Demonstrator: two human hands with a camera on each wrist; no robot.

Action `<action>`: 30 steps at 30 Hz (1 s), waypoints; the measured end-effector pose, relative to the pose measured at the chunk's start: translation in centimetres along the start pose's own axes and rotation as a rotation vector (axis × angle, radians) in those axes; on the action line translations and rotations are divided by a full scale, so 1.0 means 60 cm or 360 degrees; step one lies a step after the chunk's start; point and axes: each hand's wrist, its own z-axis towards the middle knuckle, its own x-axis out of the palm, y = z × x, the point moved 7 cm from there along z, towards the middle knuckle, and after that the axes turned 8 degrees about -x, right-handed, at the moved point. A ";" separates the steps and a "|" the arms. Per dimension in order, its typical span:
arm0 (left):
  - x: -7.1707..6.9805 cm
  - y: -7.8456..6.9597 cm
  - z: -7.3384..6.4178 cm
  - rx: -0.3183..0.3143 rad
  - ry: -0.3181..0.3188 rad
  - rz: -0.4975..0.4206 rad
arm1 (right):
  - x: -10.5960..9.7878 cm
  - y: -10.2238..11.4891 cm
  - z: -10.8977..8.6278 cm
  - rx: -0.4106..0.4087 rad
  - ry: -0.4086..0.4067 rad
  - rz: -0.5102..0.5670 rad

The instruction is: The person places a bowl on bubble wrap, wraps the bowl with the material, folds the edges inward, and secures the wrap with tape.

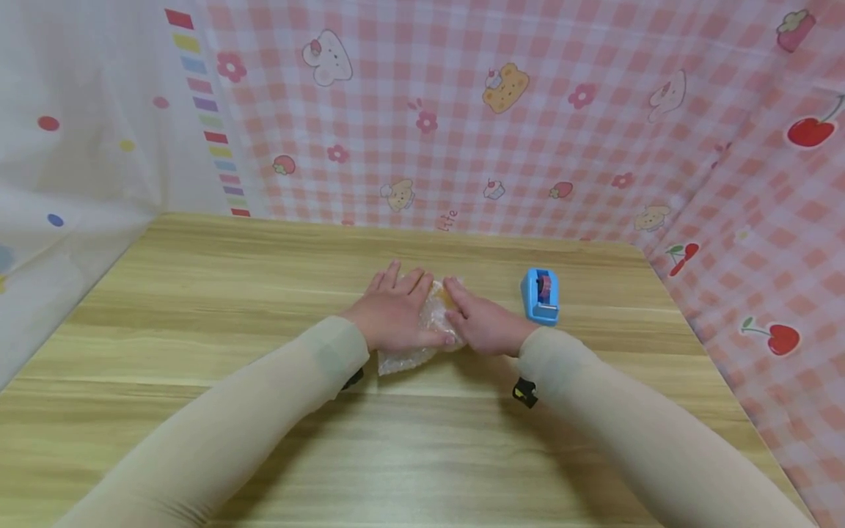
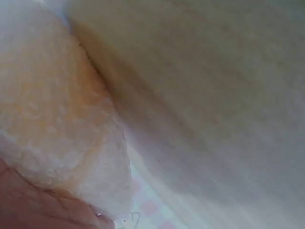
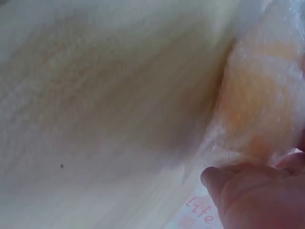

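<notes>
A bundle of clear bubble wrap [image 1: 404, 360] lies on the wooden table between the two hands. Something orange-yellow [image 3: 257, 102] shows through its layers; its kind cannot be made out. Spread flat over the bundle's left side, the left hand [image 1: 394, 312] presses on it with straight fingers, the thumb reaching across the wrap. The right hand [image 1: 487, 323] rests against the right side, its fingers fairly straight and pointing forward. In the left wrist view the wrapped bundle [image 2: 57, 105] fills the left, with part of the left hand [image 2: 43, 207] below it.
A blue tape dispenser [image 1: 541, 297] with a reddish roll stands to the right, just beyond the right wrist. Pink checked cloth [image 1: 455, 147] hangs behind the wood-grain table [image 1: 422, 455] and along its right side. White dotted cloth [image 1: 79, 147] hangs at the left.
</notes>
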 end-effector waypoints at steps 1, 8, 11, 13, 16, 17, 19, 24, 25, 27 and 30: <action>0.000 0.000 0.000 -0.0001 0.0003 -0.0001 | 0.000 0.000 0.000 0.0003 0.0000 0.0001; -0.002 -0.001 0.000 0.0010 0.0004 -0.0033 | 0.003 0.003 0.002 0.0044 -0.0045 0.0037; -0.001 -0.001 0.001 0.0017 -0.0004 -0.0034 | 0.003 0.003 0.002 0.0074 -0.0066 0.0056; 0.000 -0.002 0.002 0.0021 -0.0007 -0.0025 | 0.004 0.001 0.002 0.0097 -0.0069 0.0079; 0.001 -0.002 0.003 0.0020 -0.0007 -0.0020 | 0.004 -0.003 0.001 0.0128 -0.0067 0.0117; 0.001 -0.002 0.004 0.0017 -0.0006 -0.0021 | 0.004 -0.004 0.001 0.0132 -0.0063 0.0122; 0.001 -0.002 0.004 0.0010 -0.0002 -0.0031 | 0.003 -0.005 -0.001 0.0129 -0.0057 0.0130; 0.001 -0.002 0.005 -0.0002 0.0004 -0.0019 | -0.003 -0.003 -0.014 0.0076 -0.0053 0.0052; 0.002 -0.002 0.005 -0.0003 0.0005 -0.0009 | -0.004 -0.003 -0.017 0.0071 -0.0057 0.0034; 0.002 -0.002 0.006 -0.0005 -0.0001 -0.0009 | -0.008 -0.003 -0.023 0.0061 -0.0081 -0.0008; 0.003 -0.001 0.008 -0.0012 0.0000 -0.0021 | -0.018 -0.006 -0.033 0.0073 -0.0153 -0.0023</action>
